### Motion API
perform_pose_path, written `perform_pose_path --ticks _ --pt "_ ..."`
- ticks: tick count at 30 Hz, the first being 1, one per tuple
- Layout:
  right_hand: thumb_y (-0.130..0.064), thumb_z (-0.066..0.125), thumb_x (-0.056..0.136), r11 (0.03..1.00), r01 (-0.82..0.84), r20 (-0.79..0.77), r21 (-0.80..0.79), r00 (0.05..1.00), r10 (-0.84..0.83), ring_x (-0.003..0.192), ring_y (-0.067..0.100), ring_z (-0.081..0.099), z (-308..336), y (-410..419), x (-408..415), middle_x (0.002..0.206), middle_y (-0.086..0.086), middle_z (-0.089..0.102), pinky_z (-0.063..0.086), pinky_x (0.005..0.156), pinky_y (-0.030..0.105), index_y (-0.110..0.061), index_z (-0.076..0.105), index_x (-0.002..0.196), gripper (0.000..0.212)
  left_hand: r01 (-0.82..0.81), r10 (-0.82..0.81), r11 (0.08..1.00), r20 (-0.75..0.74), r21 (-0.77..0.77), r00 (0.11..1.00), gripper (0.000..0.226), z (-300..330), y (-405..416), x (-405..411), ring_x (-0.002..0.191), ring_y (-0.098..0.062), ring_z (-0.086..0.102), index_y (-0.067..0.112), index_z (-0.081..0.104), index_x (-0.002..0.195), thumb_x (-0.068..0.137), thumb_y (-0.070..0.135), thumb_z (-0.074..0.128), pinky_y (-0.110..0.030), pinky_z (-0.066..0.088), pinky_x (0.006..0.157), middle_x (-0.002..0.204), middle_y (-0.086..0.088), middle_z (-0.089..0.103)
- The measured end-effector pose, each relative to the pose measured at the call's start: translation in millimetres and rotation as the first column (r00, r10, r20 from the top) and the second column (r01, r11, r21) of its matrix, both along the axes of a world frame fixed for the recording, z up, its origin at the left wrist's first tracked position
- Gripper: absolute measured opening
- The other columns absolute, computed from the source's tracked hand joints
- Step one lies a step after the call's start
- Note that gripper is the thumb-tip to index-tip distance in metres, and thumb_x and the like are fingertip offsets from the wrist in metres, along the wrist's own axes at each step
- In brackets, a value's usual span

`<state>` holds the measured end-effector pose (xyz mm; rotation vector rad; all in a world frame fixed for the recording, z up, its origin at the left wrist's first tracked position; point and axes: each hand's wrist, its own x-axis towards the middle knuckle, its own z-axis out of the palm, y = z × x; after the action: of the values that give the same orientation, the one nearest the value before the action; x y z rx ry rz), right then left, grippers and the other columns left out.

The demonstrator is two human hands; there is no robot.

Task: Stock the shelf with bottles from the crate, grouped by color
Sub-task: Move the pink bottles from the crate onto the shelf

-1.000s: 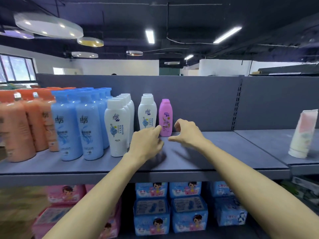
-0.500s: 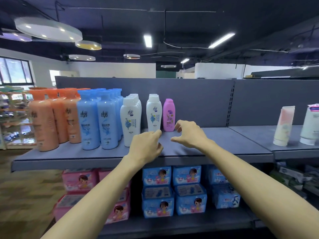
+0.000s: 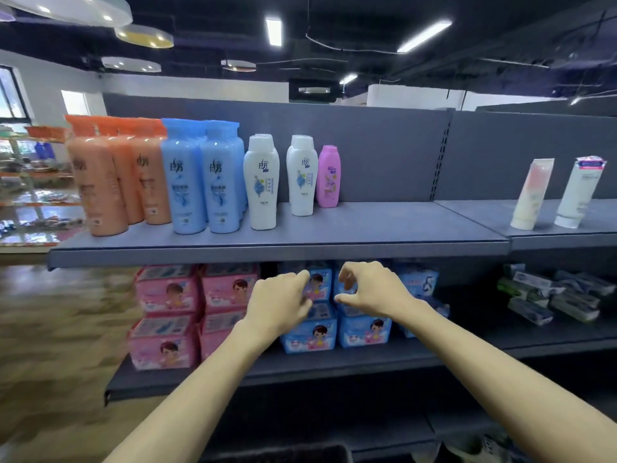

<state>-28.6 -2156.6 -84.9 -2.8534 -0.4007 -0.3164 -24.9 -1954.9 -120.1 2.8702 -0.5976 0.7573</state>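
A: Head view shows both hands empty in front of the lower shelf, below the top shelf (image 3: pixel 277 253). The left hand (image 3: pixel 278 304) has loosely curled fingers holding nothing; the right hand (image 3: pixel 370 290) is the same, thumb and forefinger apart.

B: So where do the bottles stand?

A: On the top shelf, upright, grouped: orange bottles (image 3: pixel 113 175) at the left, blue bottles (image 3: pixel 200 178) next, white bottles (image 3: pixel 280 178) after them, and one pink bottle (image 3: pixel 329 177) just beside the last white one. Bare shelf runs to the right of it.

B: And the crate?

A: Not clearly in sight; a dark edge at the bottom of the picture may be it, I cannot tell.

B: What is the step, then?

A: Fetching the next bottle, I'd judge. Take it by the body, keep it upright, label forward, and set it with its own color. A pink one goes right of the pink bottle. Lower it gently, since a nudge could tip the neighbours.
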Motion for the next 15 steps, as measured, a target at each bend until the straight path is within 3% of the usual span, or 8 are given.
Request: perform_pose_path --ticks 5,15 --pt "-0.049 0.069 0.085 1.0 -0.015 -0.093 -0.016 0.996 0.013 0.099 0.017 0.062 -49.2 9.8 -17.7 0.105 -0.007 0.068 0.052 0.081 0.034 -0.024 0.06 0.111 0.037 0.013 -0.014 1.0 -0.058 -0.012 0.998 0.02 -43.5 -2.2 -21.4 0.086 -0.026 0.063 0.019 0.046 0.1 0.089 0.036 0.05 -0.033 0.04 0.061 0.09 0.002 0.063" --pt "-0.048 0.072 0.082 1.0 -0.002 -0.349 -0.004 0.937 0.001 0.094 0.019 0.062 -161.5 13.9 -43.2 0.099 -0.007 0.067 0.052 0.079 0.035 -0.025 0.059 0.107 0.037 -0.032 0.006 0.996 -0.287 -0.086 0.958 0.022 -151.0 -7.5 -57.0 0.083 -0.026 0.063 0.019 0.051 0.101 0.085 0.033 0.052 -0.034 0.043 0.063 0.086 0.003 0.065"
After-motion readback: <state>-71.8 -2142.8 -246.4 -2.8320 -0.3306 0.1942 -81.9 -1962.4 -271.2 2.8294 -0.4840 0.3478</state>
